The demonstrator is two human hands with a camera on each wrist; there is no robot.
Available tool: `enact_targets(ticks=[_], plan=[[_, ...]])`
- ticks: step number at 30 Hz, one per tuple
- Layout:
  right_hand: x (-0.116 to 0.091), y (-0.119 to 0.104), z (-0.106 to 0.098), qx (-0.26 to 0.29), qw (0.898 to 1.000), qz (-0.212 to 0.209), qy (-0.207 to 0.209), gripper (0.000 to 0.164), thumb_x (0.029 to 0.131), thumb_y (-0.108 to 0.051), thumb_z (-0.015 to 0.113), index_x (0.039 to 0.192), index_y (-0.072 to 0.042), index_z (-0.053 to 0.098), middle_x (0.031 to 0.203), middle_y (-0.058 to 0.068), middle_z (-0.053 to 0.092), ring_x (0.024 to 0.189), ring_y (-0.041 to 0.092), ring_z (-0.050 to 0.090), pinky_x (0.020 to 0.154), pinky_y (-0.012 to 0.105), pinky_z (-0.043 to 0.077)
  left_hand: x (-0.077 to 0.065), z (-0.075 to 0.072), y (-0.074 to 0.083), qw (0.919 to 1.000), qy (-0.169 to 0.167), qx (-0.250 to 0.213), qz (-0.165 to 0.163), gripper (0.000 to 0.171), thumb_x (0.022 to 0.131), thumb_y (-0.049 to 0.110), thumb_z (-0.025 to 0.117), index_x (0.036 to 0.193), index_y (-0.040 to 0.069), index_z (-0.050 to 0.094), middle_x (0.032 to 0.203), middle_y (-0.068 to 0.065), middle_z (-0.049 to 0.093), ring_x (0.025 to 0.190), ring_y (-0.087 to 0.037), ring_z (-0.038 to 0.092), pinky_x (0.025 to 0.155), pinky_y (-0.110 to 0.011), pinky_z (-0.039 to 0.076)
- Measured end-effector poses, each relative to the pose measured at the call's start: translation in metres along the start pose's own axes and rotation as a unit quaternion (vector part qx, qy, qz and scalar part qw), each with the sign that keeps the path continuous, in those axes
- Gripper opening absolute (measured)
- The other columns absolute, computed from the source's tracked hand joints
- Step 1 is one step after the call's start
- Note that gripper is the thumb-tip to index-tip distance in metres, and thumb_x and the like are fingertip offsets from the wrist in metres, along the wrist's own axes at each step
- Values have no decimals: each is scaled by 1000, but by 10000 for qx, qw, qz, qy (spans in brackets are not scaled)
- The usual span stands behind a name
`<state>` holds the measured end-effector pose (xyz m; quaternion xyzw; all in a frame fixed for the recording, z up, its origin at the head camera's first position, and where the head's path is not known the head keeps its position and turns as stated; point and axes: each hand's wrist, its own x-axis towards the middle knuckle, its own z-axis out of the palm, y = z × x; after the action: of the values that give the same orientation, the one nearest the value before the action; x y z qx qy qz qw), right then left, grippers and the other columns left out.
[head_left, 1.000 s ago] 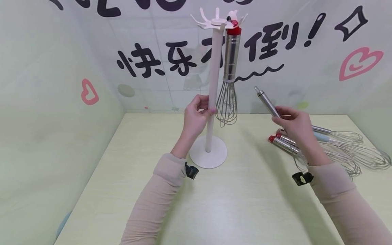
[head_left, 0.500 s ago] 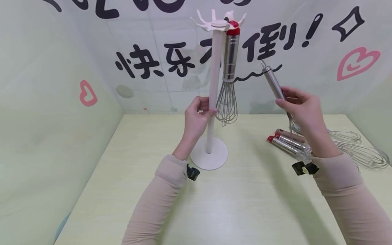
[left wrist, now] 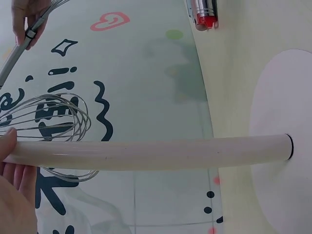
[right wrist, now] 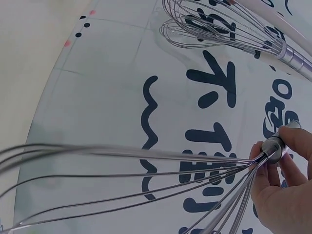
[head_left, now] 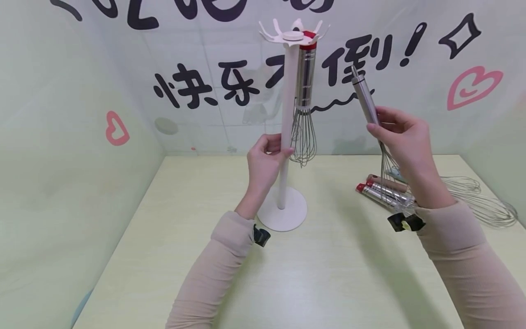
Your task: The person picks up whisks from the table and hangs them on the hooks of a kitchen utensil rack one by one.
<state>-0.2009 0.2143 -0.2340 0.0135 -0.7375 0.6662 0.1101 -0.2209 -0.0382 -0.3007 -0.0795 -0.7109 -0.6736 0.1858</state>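
Observation:
My left hand (head_left: 267,160) grips the white pole (head_left: 289,100) of a stand with a round base (head_left: 283,219) and a crown of upturned hooks (head_left: 293,37) on top. From one hook hangs a whisk (head_left: 305,77) with a red-capped metal handle, its wires down beside the pole. To the right, my right hand (head_left: 407,139) pinches a steel whisk (head_left: 365,98) low on its handle. Its hanging loop points up and its wires hang down over the table. In the right wrist view, thumb and fingers close around the handle (right wrist: 274,148) just where the wires start.
Several whisks lie on the table at the right, partly behind my right arm, among them red-capped ones (head_left: 376,194) and one with a brown handle (head_left: 388,183). A lettered backdrop (head_left: 213,119) stands behind the table (head_left: 296,274), with side walls left and right.
My right hand has lifted the steel whisk off the pile and brought it more upright, handle end higher. The hanging whisk appears slightly nearer the pole. My left hand keeps its hold.

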Motion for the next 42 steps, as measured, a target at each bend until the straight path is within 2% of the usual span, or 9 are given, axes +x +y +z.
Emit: enact_targets(ticks=[3, 11, 23, 28, 34, 42], plan=[[-1, -2, 2, -62, 10000, -45, 32, 48, 81, -19, 76, 127, -14, 62, 101, -13, 65, 92, 2, 62, 74, 4, 51, -1, 2, -1, 10000, 54, -27, 43, 33, 77, 3, 77, 106, -3, 63, 101, -22, 70, 89, -30, 69, 79, -26, 62], [-1, -10, 11, 268, 9992, -308, 37, 46, 81, -14, 76, 125, -10, 63, 100, -10, 67, 90, 4, 64, 75, 5, 53, -5, 6, -2, 9998, 209, -11, 37, 32, 77, 4, 78, 105, -4, 64, 101, -22, 70, 87, -29, 69, 78, -26, 62], [0, -22, 24, 967, 9930, -672, 1, 44, 80, -6, 75, 122, -4, 64, 97, -5, 71, 90, 8, 65, 76, 8, 56, 3, -4, -6, 9986, -485, 209, -95, 40, 77, 9, 78, 114, 0, 64, 106, -20, 69, 99, -27, 67, 85, -22, 60], [1, -26, 29, 1259, 9887, -806, -79, 43, 79, -3, 75, 120, -3, 65, 97, -3, 72, 89, 10, 65, 77, 10, 56, 4, -8, -5, 9978, -637, 122, -98, 37, 78, 7, 77, 111, -1, 65, 107, -21, 68, 99, -30, 69, 86, -25, 60], [0, -29, 34, 1451, 9841, -1015, -135, 40, 79, 1, 74, 118, -2, 66, 97, -1, 72, 86, 10, 67, 77, 11, 57, 7, -9, -5, 9965, -803, -40, -218, 36, 79, 4, 76, 111, -4, 63, 110, -23, 66, 103, -30, 66, 89, -23, 59], [-1, -33, 42, 1466, 9822, -1156, -225, 40, 80, 1, 73, 119, -2, 65, 100, 0, 71, 87, 10, 67, 78, 11, 56, 8, -12, -5, 9955, -889, 202, -266, 36, 80, 6, 76, 112, -2, 64, 110, -21, 67, 104, -27, 65, 89, -21, 58]])
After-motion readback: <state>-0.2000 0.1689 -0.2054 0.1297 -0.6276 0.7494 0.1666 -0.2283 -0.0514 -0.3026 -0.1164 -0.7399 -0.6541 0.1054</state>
